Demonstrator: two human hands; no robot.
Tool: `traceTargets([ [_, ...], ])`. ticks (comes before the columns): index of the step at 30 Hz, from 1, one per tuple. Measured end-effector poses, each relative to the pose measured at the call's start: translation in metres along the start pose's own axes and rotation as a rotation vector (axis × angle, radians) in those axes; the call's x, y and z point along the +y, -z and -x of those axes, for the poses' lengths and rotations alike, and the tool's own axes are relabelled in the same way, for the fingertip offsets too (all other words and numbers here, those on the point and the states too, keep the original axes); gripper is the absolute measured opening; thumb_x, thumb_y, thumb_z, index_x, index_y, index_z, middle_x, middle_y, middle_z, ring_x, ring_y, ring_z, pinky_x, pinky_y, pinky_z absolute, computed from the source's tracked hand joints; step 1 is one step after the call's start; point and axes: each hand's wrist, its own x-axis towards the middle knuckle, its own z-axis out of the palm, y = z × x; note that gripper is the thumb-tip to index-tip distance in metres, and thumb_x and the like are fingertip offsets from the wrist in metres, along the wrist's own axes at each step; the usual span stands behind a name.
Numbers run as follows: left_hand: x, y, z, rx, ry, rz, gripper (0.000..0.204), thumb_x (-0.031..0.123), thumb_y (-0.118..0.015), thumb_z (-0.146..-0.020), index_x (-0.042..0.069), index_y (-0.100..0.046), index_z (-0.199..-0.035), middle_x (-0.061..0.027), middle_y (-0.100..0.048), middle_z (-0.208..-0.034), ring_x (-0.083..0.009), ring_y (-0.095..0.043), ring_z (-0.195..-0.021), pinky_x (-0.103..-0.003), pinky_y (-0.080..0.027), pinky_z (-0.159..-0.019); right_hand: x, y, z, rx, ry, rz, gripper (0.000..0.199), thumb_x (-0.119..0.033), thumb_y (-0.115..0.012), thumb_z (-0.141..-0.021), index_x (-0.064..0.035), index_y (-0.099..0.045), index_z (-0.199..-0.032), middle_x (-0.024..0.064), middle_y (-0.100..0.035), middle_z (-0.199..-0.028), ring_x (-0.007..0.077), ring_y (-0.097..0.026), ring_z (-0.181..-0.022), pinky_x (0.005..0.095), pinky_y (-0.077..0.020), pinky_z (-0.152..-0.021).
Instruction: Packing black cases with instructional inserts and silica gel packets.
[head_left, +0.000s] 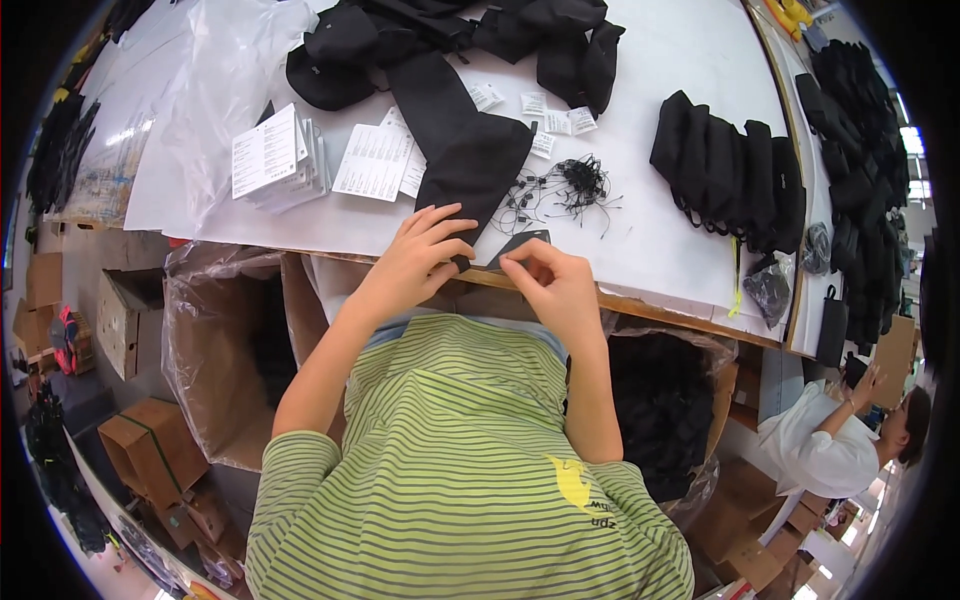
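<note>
Left hand (418, 262): over the near end of a long black cloth pouch (475, 150), fingers spread apart, thumb by the pouch's near end. Can't tell whether the thumb is pinching cloth. Pouch lies flat near the front edge of the white table (640, 255), running away toward a heap of black pouches (440, 25) at the far side.

Right hand (550, 285): at the table edge, just right of the pouch. Thumb and forefinger tips are together at a small dark card (522, 242); what's between them is too small to tell. Hands are apart, near each other.

Around them: loose tangle of black strings (583, 182) beyond the right hand, small white packets (568, 121) farther back. Left of the pouch, flat white printed cards (368, 165), then a stack of white cards (265, 155), with clear plastic sheeting (225, 90) beside and behind it. Right side of table: a row of black pouches (725, 170) side by side, yellow strip (737, 280) below.

Below table level: plastic-lined box (215, 380) on the left, black items (655, 410) on the right. Co-worker in white (820, 445) at far right.
</note>
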Motion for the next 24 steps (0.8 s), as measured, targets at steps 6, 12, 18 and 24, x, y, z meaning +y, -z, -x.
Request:
traceTargets([
  [6,0.038,0.004,0.004,0.425,0.106,0.02,0.026,0.007,-0.071,-0.07,0.013,-0.065,-0.094,-0.0043,-0.058,-0.113,-0.0241,-0.048,-0.115,-0.039,-0.03,-0.099,-0.002,-0.028,-0.009,-0.036,0.136,0.099,0.01,-0.016,-0.068,-0.079,-0.0074,-0.065,-0.083,0.0073,-0.052,-0.055,0.0196,-0.051,-0.048,0.0312,-0.0394,-0.048],
  [12,0.045,-0.003,0.021,0.537,0.424,0.104,0.017,0.005,-0.072,-0.068,0.008,-0.069,-0.085,-0.0004,-0.058,-0.082,-0.0187,-0.05,-0.081,-0.035,-0.035,-0.084,-0.006,-0.03,-0.007,-0.053,0.19,0.034,0.007,-0.013,-0.067,-0.078,-0.0072,-0.065,-0.081,0.0062,-0.054,-0.058,0.0198,-0.053,-0.05,0.0318,-0.0418,-0.049],
  [18,0.052,-0.007,0.019,0.595,0.376,0.23,0.011,0.003,-0.072,-0.069,0.003,-0.068,-0.079,-0.0021,-0.058,-0.082,-0.0161,-0.052,-0.076,-0.029,-0.043,-0.072,-0.001,-0.031,-0.005,-0.023,0.416,0.187,0.008,-0.006,-0.071,-0.076,-0.0012,-0.066,-0.08,0.0063,-0.064,-0.07,0.0143,-0.058,-0.053,0.0242,-0.0465,-0.052],
  [24,0.057,-0.005,0.009,0.768,0.405,0.688,0.009,0.005,-0.067,-0.083,0.001,-0.063,-0.09,-0.0043,-0.061,-0.089,-0.0112,-0.054,-0.067,-0.022,-0.044,-0.066,-0.011,-0.025,-0.001,-0.091,0.026,-0.216,0.014,-0.011,-0.067,-0.084,-0.0044,-0.061,-0.094,0.0004,-0.053,-0.062,0.0078,-0.05,-0.056,0.0239,-0.0386,-0.052],
])
